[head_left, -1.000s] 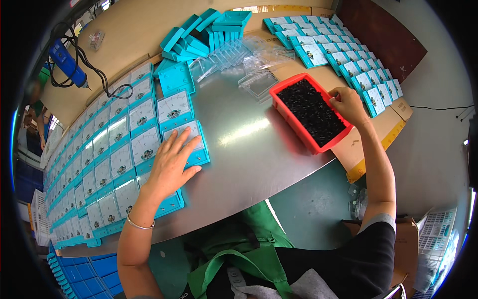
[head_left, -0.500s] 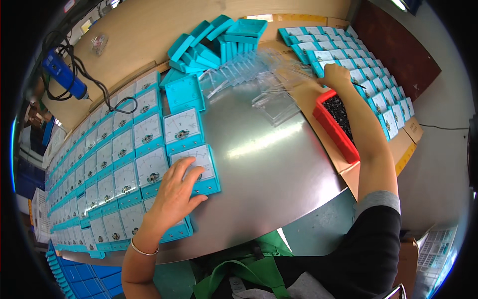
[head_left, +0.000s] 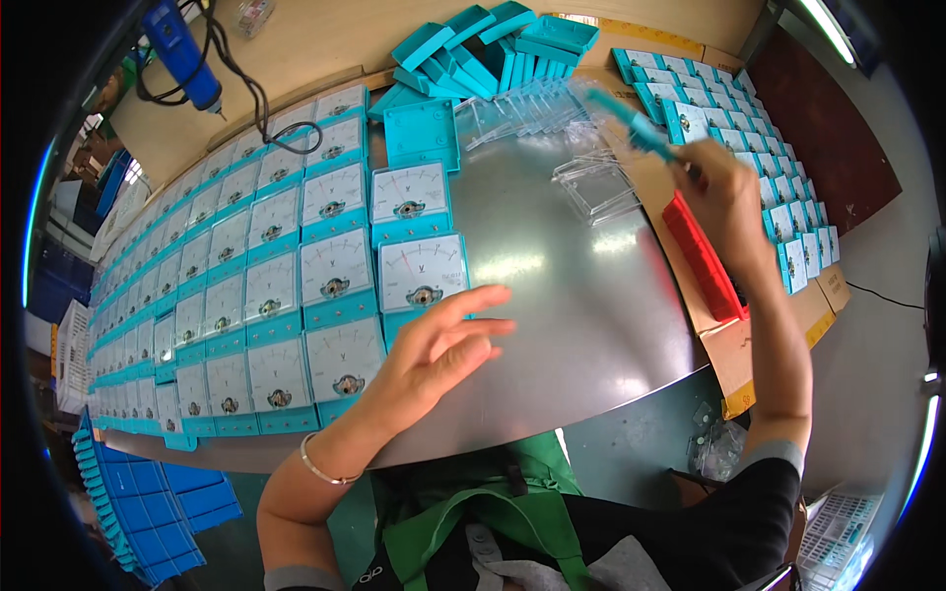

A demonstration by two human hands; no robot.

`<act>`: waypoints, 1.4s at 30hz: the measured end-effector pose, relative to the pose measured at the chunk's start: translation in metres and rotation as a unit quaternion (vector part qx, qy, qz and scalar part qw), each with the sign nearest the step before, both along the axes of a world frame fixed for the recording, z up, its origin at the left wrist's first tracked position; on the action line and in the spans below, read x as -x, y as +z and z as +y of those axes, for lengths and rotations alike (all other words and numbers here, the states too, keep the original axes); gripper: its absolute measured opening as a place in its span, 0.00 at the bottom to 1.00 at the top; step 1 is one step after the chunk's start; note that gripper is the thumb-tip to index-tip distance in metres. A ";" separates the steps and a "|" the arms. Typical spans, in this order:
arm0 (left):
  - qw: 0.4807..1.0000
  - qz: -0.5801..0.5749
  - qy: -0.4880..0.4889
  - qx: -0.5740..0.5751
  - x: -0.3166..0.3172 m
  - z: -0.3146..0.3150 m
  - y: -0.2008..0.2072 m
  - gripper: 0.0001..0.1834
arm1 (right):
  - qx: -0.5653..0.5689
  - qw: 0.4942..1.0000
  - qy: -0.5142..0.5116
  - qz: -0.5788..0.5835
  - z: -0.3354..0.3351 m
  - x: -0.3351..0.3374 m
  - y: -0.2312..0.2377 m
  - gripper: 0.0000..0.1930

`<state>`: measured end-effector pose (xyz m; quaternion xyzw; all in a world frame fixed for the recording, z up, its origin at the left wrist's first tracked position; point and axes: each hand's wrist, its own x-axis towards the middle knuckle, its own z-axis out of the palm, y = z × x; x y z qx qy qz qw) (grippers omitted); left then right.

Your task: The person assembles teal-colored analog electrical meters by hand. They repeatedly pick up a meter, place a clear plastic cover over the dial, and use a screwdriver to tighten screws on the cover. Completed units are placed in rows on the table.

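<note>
My right hand (head_left: 727, 192) is raised above the red tray (head_left: 705, 261) at the right. Its fingers close on a teal meter case (head_left: 631, 120), seen edge-on and smeared by motion. Something dark shows by the fingers, too blurred to name. With fingers stretched out and apart, my left hand (head_left: 434, 350) hovers empty over the table's near side. Closest to it is a panel meter (head_left: 424, 271) with a white dial and teal case, at the right end of the rows of similar meters (head_left: 271, 295).
Empty teal cases (head_left: 453, 49) are piled at the back, beside clear plastic covers (head_left: 532, 110). Further covers (head_left: 596, 187) lie on the metal table (head_left: 552, 335). More meters (head_left: 764, 148) stand in rows on cardboard (head_left: 734, 360) at the right. A blue power screwdriver (head_left: 182, 54) hangs at upper left.
My right hand has come away from the right-hand meters with a teal case. My left hand has left the meter it was touching and moved right. The whole view has shifted.
</note>
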<state>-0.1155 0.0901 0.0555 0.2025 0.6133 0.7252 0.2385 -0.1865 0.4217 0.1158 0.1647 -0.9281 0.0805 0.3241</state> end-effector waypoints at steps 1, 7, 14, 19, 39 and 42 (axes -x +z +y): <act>0.992 -0.087 -0.007 -0.093 -0.003 0.006 -0.005 0.31 | 0.001 0.998 0.071 0.000 -0.033 -0.027 0.000 0.06; 0.932 -0.282 0.004 -0.227 -0.008 0.015 -0.019 0.24 | 0.146 0.948 0.220 -0.177 -0.102 -0.104 -0.028 0.12; 0.955 -0.256 0.064 -0.137 -0.062 -0.006 -0.031 0.24 | 0.644 0.614 0.360 -0.281 -0.129 -0.127 -0.030 0.13; 0.955 -0.262 0.045 -0.129 -0.074 -0.006 -0.037 0.24 | 0.661 0.593 0.393 -0.240 -0.155 -0.127 -0.049 0.12; 0.990 -0.131 -0.052 0.031 -0.076 -0.005 -0.037 0.16 | 0.704 0.424 0.324 -0.469 -0.127 -0.111 -0.078 0.19; 0.993 -0.115 -0.020 0.021 -0.070 -0.006 -0.059 0.14 | 0.758 0.419 0.345 -0.361 -0.120 -0.098 -0.071 0.14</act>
